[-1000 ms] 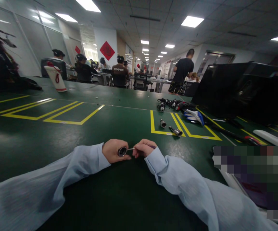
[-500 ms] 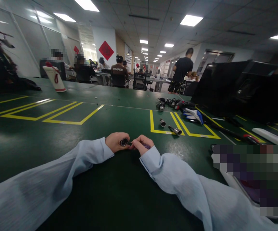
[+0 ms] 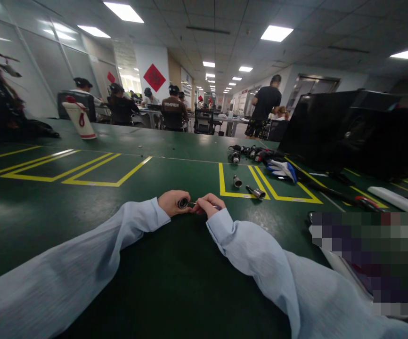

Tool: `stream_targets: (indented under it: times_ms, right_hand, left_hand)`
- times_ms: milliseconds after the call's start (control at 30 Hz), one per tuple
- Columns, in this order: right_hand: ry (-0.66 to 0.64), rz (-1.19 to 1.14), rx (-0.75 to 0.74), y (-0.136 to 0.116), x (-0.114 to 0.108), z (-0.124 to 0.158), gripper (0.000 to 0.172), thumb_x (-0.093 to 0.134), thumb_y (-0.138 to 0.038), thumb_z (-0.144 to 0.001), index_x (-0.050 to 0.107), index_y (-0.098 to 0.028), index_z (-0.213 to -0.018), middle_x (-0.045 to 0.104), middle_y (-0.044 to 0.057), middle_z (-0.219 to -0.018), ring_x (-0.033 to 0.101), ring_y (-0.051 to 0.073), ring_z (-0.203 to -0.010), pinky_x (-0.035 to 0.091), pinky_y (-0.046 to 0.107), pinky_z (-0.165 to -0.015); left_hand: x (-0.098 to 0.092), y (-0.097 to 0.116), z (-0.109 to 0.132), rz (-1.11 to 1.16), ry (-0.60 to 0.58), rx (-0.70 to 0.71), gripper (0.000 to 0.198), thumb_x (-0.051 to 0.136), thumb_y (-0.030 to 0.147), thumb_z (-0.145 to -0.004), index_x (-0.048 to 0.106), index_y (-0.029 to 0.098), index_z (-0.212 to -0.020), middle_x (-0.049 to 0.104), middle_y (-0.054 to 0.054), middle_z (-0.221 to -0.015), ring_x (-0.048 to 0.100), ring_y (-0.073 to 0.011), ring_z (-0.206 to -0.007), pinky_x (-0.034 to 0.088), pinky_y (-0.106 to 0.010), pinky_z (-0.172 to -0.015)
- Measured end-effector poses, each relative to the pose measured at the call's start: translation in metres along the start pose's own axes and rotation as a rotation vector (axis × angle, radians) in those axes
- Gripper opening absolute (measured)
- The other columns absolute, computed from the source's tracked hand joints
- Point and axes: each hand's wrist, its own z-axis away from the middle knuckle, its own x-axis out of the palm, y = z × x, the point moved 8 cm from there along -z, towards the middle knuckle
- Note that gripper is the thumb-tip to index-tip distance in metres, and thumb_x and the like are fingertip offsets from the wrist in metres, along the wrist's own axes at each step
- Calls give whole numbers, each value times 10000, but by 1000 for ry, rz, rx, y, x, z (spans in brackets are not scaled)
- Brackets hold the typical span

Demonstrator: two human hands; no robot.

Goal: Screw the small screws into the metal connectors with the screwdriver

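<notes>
Over the worktop (image 3: pixel 175 282), the left hand (image 3: pixel 170 202) keeps its grip around a metal socket (image 3: pixel 183 203); the right hand (image 3: pixel 207 204) pinches a thin tool (image 3: pixel 192 204) beside it, work seemingly unfinished. Two fittings (image 3: pixel 237 181) lie apart.

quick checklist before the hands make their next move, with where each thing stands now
1. Left hand has hold of the cylindrical metal part: ok, round open end facing the camera.
2. Right hand has hold of the thin tool: ok, pinched in the fingers.
3. Tool tip touching the metal part: cannot tell, too small to make out.
4. Both loose pieces inside one taped outline: not ok, the shorter piece is inside, but the longer piece lies across the tape.
5. White cup apart from both hands: ok, far off to the left.
</notes>
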Motion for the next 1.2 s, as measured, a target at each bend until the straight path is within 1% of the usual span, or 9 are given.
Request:
stream_targets:
  times_ms: [67, 133, 333, 500, 633, 767, 833, 1033, 1200]
  right_hand:
    - [12, 121, -72, -5, 2, 3, 147, 581, -272, -639, 534, -179, -535, 600, -28, -486, 500, 87, -435, 418, 225, -480]
    - [-3, 141, -79, -5, 3, 3, 150, 584, -269, -641, 534, -177, -534, 599, -26, -486, 503, 87, -436, 419, 225, -480]
    - [-152, -229, 173, 11, 5, -3, 138, 614, -261, -611, 550, -150, -558, 631, 5, -481, 537, 94, -405, 445, 226, -451]
    - [-221, -342, 222, 14, 7, -5, 147, 641, -263, -611, 563, -140, -594, 651, 18, -512, 575, 105, -442, 465, 221, -475]
    - [-205, -337, 183, 11, 7, -4, 142, 625, -266, -641, 555, -147, -607, 654, 9, -523, 558, 96, -424, 458, 220, -464]
    - [-126, -177, 93, 8, 3, -2, 140, 609, -240, -658, 551, -151, -567, 632, -16, -485, 528, 72, -394, 442, 197, -443]
    - [-117, -132, 85, 8, 4, -1, 142, 606, -232, -658, 551, -151, -555, 627, -22, -476, 527, 68, -391, 443, 191, -439]
    - [-252, -266, 203, 14, 8, -4, 150, 643, -259, -616, 567, -134, -581, 656, 14, -515, 568, 96, -421, 466, 215, -454]
    - [-309, -351, 249, 11, 8, -4, 165, 653, -265, -608, 572, -122, -597, 664, 40, -534, 585, 105, -442, 474, 218, -470]
  left_hand:
    - [0, 0, 1, -52, -8, -30, 204, 549, 365, -664, 527, 163, -650, 549, 6, -610, 504, -114, -558, 350, -202, -496]
    - [-1, 5, 2, -85, -12, -15, 158, 526, 323, -678, 527, 168, -652, 550, 1, -616, 511, -118, -568, 359, -205, -504]
    - [-8, 18, 7, -58, 49, 79, 59, 480, 207, -685, 515, 166, -661, 540, -3, -616, 510, -112, -573, 399, -209, -557]
    - [-10, 18, 8, -12, 85, 103, 83, 465, 217, -696, 497, 154, -653, 544, -5, -606, 511, -99, -558, 409, -195, -557]
    - [-8, 14, 6, -29, 109, 101, 78, 464, 202, -678, 496, 151, -628, 535, -1, -580, 502, -96, -539, 397, -188, -534]
    - [-7, 13, 7, -80, 112, 99, 52, 471, 177, -653, 514, 156, -633, 527, 6, -582, 494, -104, -542, 378, -194, -519]
    - [-7, 14, 8, -100, 106, 101, 41, 483, 176, -645, 520, 160, -636, 522, 10, -582, 491, -107, -542, 370, -195, -513]
    - [-9, 23, 11, -34, 88, 164, 40, 474, 162, -665, 508, 157, -646, 522, 14, -595, 492, -91, -549, 384, -178, -529]
    - [-13, 24, 12, 93, 140, 181, 66, 477, 182, -683, 494, 147, -629, 517, 15, -569, 479, -81, -525, 389, -173, -525]
